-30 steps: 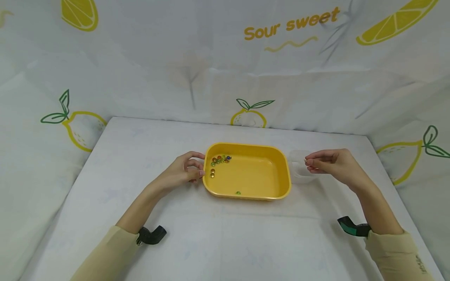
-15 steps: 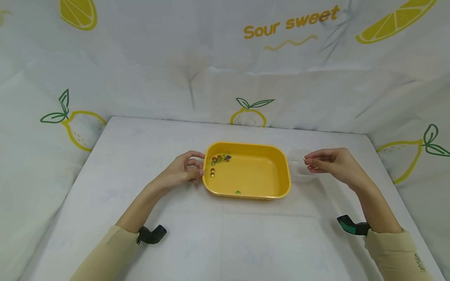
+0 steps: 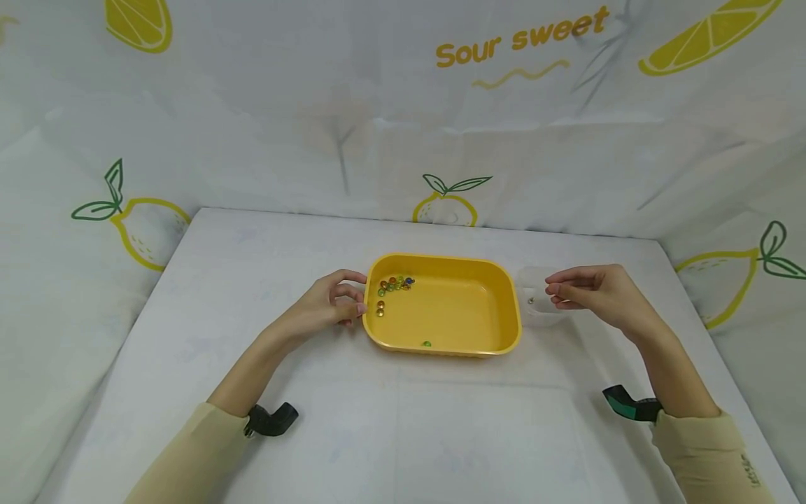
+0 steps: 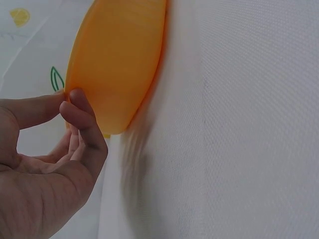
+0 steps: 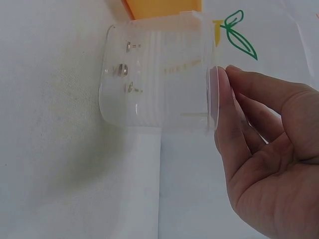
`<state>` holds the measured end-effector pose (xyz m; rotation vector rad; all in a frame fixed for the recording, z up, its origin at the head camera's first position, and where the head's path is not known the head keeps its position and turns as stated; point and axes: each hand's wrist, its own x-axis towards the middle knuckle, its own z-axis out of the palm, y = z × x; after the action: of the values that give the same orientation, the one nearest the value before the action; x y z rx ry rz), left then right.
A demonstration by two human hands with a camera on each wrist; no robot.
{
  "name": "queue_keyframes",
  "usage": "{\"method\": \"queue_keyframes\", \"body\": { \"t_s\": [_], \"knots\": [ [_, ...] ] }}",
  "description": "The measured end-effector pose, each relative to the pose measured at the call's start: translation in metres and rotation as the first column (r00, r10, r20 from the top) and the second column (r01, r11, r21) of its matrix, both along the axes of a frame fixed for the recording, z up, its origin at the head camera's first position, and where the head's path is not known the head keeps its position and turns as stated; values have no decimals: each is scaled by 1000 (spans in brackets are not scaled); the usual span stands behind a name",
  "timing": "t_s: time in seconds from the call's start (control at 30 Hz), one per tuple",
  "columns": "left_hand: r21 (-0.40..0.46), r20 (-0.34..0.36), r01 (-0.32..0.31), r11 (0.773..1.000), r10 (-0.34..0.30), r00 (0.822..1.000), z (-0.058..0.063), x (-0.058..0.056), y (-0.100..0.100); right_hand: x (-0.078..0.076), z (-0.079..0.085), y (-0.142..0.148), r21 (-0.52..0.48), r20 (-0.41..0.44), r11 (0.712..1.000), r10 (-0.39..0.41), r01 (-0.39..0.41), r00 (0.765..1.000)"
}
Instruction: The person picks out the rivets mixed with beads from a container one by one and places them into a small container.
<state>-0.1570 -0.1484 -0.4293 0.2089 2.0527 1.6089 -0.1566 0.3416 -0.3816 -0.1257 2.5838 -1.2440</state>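
Two hands flank a yellow tray [image 3: 453, 308] on the white tabletop [image 3: 403, 434]. We see the left hand [image 3: 317, 306] pinching the tray's left rim between thumb and fingers, while the right hand [image 3: 601, 294] is poised at the mouth of a clear container [image 5: 184, 89], just beside the tray's right end; this second grip is loosely bent, and we find nothing between its fingertips. Glass-like beads [image 3: 393, 281] lie along the tray's left side, with a lone green bead [image 3: 426, 344] by the near wall; low in the container, the right wrist view shows small shiny pieces [image 5: 121, 69], whose exact nature we cannot tell. We judge the beads light, hard and slippery, prone to rolling, so each is best taken by thumb and fingertip on opposite sides. The tray looks to be light, fairly stiff plastic, well steadied at its rim. We expect the container to be thin-walled and easily nudged; a gentle hold beneath its lip should suit it better than a firm squeeze.
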Motion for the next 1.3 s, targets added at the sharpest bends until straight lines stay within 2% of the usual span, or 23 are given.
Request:
{"method": "queue_keyframes", "body": {
  "t_s": [0.47,0.87,1.3],
  "knots": [
    [3,6,-2,1000,2,1000,0,1,0,-1,4,-2,-3,11,1000,5,-5,1000],
    [-14,8,-4,1000,4,1000,3,1,1,-3,12,-7,13,-27,1000,8,-8,1000],
    [-15,12,-4,1000,5,1000,3,1,1,-9,23,-27,4,-61,999,51,-50,997]
  ]
}}
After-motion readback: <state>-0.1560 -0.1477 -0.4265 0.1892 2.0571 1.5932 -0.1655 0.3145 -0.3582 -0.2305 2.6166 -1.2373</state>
